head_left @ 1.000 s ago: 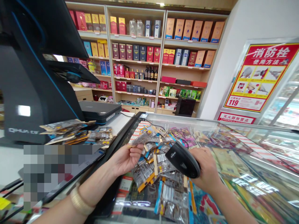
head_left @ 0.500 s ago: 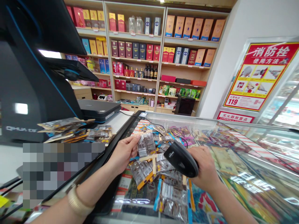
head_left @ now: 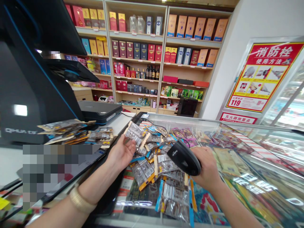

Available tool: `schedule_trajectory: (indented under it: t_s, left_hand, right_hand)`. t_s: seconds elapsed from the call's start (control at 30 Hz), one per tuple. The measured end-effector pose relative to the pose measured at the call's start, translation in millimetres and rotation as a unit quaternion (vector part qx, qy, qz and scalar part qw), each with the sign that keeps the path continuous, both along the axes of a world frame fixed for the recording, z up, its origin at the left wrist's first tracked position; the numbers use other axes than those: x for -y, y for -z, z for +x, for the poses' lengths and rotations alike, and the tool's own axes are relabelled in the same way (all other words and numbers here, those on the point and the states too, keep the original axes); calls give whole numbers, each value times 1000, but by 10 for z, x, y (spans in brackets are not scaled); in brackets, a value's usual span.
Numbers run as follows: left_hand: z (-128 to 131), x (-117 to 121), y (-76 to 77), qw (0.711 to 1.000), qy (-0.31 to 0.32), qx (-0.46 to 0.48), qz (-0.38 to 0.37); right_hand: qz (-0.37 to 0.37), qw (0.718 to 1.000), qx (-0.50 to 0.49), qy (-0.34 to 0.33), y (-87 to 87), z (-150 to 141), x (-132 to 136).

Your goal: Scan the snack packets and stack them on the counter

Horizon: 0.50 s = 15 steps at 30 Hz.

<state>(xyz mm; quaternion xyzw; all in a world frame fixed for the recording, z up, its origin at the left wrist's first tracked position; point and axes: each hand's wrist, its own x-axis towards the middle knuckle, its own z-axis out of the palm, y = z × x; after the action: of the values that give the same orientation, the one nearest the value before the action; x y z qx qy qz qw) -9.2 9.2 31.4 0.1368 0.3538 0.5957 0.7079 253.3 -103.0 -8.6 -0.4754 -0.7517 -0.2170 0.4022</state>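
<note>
— As I checked the feed, there it was: a clear packet (head_left: 135, 133) with a cream edge, tilted, at the far left corner of the loose pile of packets (head_left: 162, 163)!

— And was the left hand (head_left: 122, 152) on it?

— Right up close, palm partly showing, fingers loosely curled. Whether it pinched that edge or merely brushed it, I couldn't tell from my end.

— What about the other side?

— A firm hold there! The right hand (head_left: 206, 166) was closed round a black handheld scanner (head_left: 185, 158), which hung over the pile with its front end angled leftward.

— So which step did you make of it?

— By my reading, packet handling with the scanner at the ready. This one looked to be mid-placement or mid-pickup; which, I couldn't say.

— And the next move, what did it call for?

— In my judgement, a clean pinch on a single packet, its face turned flat to the scanner, the right hand steady. All that overlap worried me: two could easily have come up together.

— Farther out?

— The pile lay on a glass counter (head_left: 140, 205); off to the left, a second heap (head_left: 66, 131) sat beside a black terminal (head_left: 35, 110), and stocked shelving (head_left: 164, 34) stood across the back.
</note>
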Motion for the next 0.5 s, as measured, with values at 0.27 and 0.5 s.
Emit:
schedule_trajectory:
  t_s: [0.27, 0.5]
  left_hand:
    - [1, 4, 67, 996, 69, -22, 54]
    - [48, 102, 168, 934, 134, -231, 237]
  right_hand:
    - [2, 1000, 7, -10, 20, 30, -21]
    - [1, 1000, 3, -9, -20, -9, 20]
